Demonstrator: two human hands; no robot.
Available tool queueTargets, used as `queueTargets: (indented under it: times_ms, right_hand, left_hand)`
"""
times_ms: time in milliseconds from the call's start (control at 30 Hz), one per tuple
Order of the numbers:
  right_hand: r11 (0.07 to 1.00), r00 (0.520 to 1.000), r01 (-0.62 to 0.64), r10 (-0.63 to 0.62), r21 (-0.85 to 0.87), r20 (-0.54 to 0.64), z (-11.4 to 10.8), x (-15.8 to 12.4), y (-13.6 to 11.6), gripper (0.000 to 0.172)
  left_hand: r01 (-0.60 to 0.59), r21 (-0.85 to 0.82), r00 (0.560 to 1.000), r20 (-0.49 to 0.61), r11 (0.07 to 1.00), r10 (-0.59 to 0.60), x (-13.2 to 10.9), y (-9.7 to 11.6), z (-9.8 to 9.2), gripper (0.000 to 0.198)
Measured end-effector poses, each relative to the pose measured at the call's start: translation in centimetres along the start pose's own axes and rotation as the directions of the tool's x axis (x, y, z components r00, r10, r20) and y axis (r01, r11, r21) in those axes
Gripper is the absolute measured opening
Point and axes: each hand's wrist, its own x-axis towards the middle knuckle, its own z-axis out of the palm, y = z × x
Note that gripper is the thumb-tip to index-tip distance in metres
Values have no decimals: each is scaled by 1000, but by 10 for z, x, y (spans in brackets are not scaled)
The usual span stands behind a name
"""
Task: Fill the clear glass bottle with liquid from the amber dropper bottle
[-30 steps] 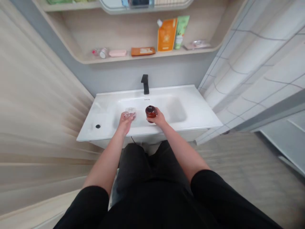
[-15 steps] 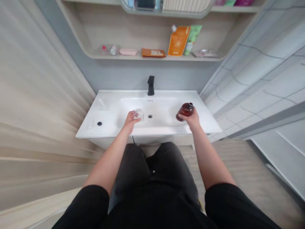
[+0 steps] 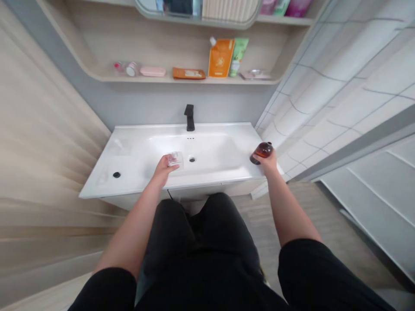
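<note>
Brown bottle [image 3: 261, 151], tilted with its neck toward the upper right, is at the right edge of the white washbasin [image 3: 271, 166]; whether its base touches the surface I cannot tell. The right hand [image 3: 267, 162] holds it, fingers wrapped around its side. The left hand [image 3: 162, 170] holds a clear container [image 3: 176, 160] between thumb and fingers, over the basin's left half, just beside the drain hole [image 3: 192, 160]. A black faucet [image 3: 189, 118] stands at the middle of the rear edge; a small black round piece [image 3: 116, 175] lies near the front left corner.
</note>
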Motion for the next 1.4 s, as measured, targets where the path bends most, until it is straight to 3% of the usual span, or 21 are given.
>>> queueTargets:
  times_ms: [133,200,300,333,400,433,467,500,567,633,700,800,900,1000,1067,1133,1167,1200,1267,1300,1400]
  right_hand:
    - [999,999,-41,41,0,-3,-6,-1,7,98]
    - [997,991,-18,8,-75,-130,-13,-10,3,96]
    - [982,910,26,-101,-187,-403,-13,-37,-15,69]
    - [980,892,48,-130,-194,-434,-7,-48,-25,57]
    - [978,944,115,-162,-174,-288,18,-71,-48,40]
    - [977,979,168,-181,-128,-94,35,-82,-61,37]
    - [977,974,204,-197,-57,108,56,-92,-73,38]
    - [978,941,207,-204,19,268,80,-100,-85,39]
    - [977,864,153,-206,150,460,129,-113,-106,52]
    - [969,779,53,-190,240,598,175,-122,-120,82]
    - [950,715,-91,-146,298,684,212,-125,-126,98]
    - [906,677,-241,-101,349,729,244,-126,-124,88]
    - [890,681,-283,-77,357,729,250,-127,-116,78]
    - [893,696,-287,-56,348,716,245,-129,-111,76]
    - [891,700,-298,-39,341,713,243,-128,-109,73]
    - [890,696,-315,-20,331,717,243,-128,-108,72]
    - [889,691,-321,-15,326,722,244,-127,-107,71]
    - [890,684,-322,-16,322,730,245,-127,-107,69]
    - [892,665,-321,-26,317,746,247,-126,-105,67]
    - [892,656,-322,-30,316,754,248,-126,-104,67]
    - [886,644,-340,-25,316,765,249,-126,-102,67]
  left_hand:
    - [9,17,1000,21,1000,-10,-2,2,2,62]
    - [14,29,1000,21,999,-15,-2,2,2,61]
    - [14,59,999,35,998,-16,-2,2,4,61]
    - [12,79,999,46,997,-16,-2,3,4,61]
    - [3,139,998,59,990,-12,-1,3,5,62]
    - [0,179,998,58,984,-11,-1,4,6,63]
    - [-1,222,998,55,975,-11,-1,5,6,64]
    - [-3,264,998,54,964,-11,-2,5,7,65]
    - [-21,335,997,74,942,-4,-3,7,8,69]
    - [-52,372,993,120,927,8,-6,8,9,71]
    - [-76,379,988,151,922,19,-7,7,10,73]
    - [-61,381,991,136,923,9,-8,3,12,76]
    - [-74,394,993,111,916,32,-9,-2,18,78]
    - [-165,405,984,132,899,121,-14,1,17,76]
    - [-206,429,979,95,879,182,-24,14,1,61]
    - [-199,519,958,-76,831,277,-38,36,-34,32]
    - [-160,601,909,-220,783,354,-45,49,-58,18]
    - [-84,689,831,-351,720,432,-52,63,-84,13]
    - [153,803,682,-508,576,526,-64,91,-135,16]
    - [272,822,652,-540,501,533,-69,103,-158,22]
    - [453,836,731,-547,310,408,-74,124,-199,28]
